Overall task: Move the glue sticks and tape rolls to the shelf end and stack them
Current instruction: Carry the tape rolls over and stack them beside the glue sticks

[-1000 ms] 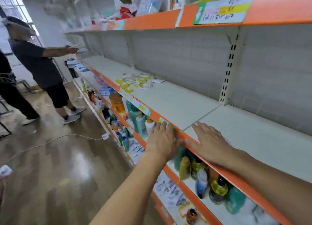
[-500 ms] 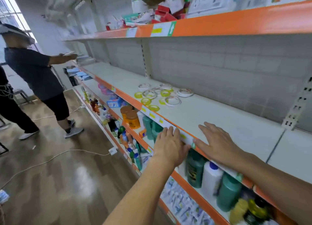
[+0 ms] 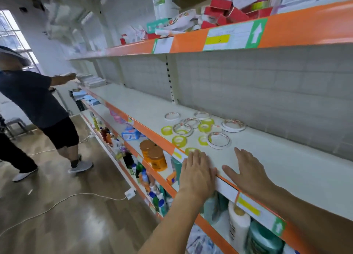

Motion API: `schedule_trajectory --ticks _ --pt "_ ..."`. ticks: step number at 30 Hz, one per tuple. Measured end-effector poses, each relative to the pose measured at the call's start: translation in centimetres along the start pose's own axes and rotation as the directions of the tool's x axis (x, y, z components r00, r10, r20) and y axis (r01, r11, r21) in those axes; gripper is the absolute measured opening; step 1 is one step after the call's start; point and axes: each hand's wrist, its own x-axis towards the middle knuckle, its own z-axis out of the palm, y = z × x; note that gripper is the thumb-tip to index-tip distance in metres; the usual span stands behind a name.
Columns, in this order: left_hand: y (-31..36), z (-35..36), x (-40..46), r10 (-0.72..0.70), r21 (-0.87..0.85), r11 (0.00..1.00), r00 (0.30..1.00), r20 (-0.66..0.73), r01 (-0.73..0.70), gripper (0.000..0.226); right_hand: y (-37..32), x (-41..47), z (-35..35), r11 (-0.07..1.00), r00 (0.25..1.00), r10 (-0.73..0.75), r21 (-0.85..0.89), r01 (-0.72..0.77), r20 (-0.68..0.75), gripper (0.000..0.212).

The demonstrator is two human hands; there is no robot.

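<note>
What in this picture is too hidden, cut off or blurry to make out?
- Yellow tape roll, head view: its near side is covered by the left hand.
- Glue sticks, head view: none can be picked out among the tape rolls.
- Shelf label, head view: writing too small and blurred to read.
- Bottles on the lower shelf, head view: tops hidden by the orange shelf edge.
</note>
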Motion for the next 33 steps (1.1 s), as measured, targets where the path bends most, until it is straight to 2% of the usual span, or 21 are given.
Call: schedule_trajectory --ticks 8,13,19,24,30,33 --pt "-3.6 0.8 7.7 -0.003 0.022 1.0 0.998 0.067 0.001 0.069 -1.3 6.2 2.1 0.999 0.993 0.007 -0.049 -0.012 -0.116 0.103" --pt "-4.2 1.5 10.7 0.046 -0.06 0.997 0.994 0.1 -0.04 0.068 -1.7 8.1 2.7 0.996 0.986 0.053 -0.059 -0.063 -0.156 0.112" --pt "-4.3 1.8 13.7 0.188 -0.142 0.973 0.981 0.048 -0.18 0.071 -1.3 8.4 3.4 0.993 0.97 0.06 -0.081 -0.081 -0.236 0.097" --pt "-4.9 2.7 13.7 0.174 -0.282 0.935 0.971 -0.165 -0.215 0.059 -1.3 8.6 3.6 0.989 0.948 0.068 -0.101 -0.104 -0.31 0.08" --pt "-5.1 3.0 13.7 0.125 -0.338 0.921 0.969 -0.212 -0.192 0.055 -0.9 8.7 4.0 0.991 0.897 0.038 -0.099 -0.091 -0.441 0.057" --pt "-5.1 3.0 13.6 0.136 -0.348 0.913 0.965 -0.226 -0.211 0.057 -0.7 8.6 4.1 0.993 0.886 0.053 -0.071 -0.096 -0.46 0.056"
